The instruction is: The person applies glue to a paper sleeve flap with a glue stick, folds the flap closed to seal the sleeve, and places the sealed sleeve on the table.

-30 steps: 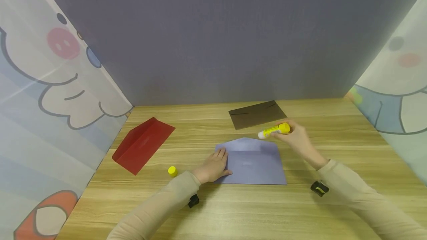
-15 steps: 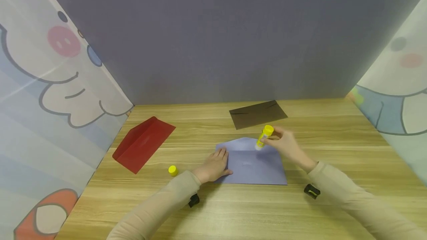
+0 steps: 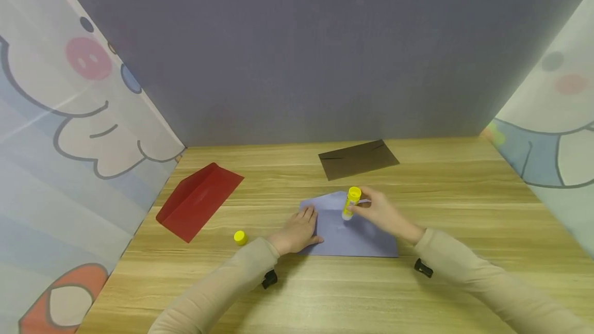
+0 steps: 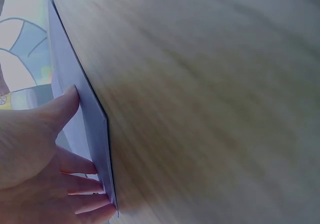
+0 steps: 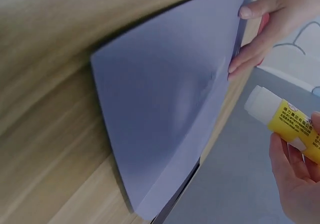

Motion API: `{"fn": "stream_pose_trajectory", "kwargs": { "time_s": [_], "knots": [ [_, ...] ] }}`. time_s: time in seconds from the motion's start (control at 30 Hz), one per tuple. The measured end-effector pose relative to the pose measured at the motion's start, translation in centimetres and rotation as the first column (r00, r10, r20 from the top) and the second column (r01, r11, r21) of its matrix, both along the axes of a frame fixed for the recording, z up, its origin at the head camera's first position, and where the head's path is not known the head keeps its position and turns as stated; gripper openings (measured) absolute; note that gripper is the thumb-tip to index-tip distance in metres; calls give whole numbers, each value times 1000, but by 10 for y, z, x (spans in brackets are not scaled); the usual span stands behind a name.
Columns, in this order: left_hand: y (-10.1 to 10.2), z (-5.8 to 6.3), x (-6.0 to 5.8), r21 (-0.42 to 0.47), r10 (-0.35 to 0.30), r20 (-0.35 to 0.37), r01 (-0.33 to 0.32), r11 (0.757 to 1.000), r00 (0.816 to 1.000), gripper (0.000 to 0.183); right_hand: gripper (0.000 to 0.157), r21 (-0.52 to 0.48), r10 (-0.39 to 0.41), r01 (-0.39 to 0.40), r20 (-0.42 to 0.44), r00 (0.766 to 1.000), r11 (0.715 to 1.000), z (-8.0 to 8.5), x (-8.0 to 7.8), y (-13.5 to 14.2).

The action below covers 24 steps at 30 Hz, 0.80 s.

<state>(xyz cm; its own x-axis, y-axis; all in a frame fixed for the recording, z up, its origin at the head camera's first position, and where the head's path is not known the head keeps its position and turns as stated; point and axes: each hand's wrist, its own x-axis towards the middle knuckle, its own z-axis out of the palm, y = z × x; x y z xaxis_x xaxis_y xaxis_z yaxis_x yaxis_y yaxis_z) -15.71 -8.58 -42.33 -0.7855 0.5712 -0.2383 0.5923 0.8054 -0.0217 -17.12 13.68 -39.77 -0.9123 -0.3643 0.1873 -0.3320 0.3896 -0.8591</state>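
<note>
Right hand (image 3: 382, 213) is gripping your uncapped yellow glue stick (image 3: 351, 201), left hand (image 3: 298, 231) flat on the lavender paper envelope (image 3: 355, 240), twelve-o'clock flap (image 3: 328, 201) unclosed.

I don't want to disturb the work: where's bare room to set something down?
Bare table shows between the red envelope and brown envelope, right of the latter, and in front of the purple envelope, between the left sleeve and right sleeve. Crowded: that envelope, under the left hand, right hand and glue stick. A yellow cap sits by the left sleeve.
</note>
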Motion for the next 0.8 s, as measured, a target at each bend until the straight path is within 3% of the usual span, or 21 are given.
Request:
{"fn": "stream_pose_trajectory", "kwargs": {
  "time_s": [0.6,0.8],
  "knots": [
    [0,1,0,-3,4,-18,-4,1000,1000,71,28,92,92,-83,-106,990,992,-9,4,-19],
    [0,0,1,2,13,-2,-13,1000,1000,71,30,98,110,-100,-105,988,990,-13,3,-23]
  ]
}}
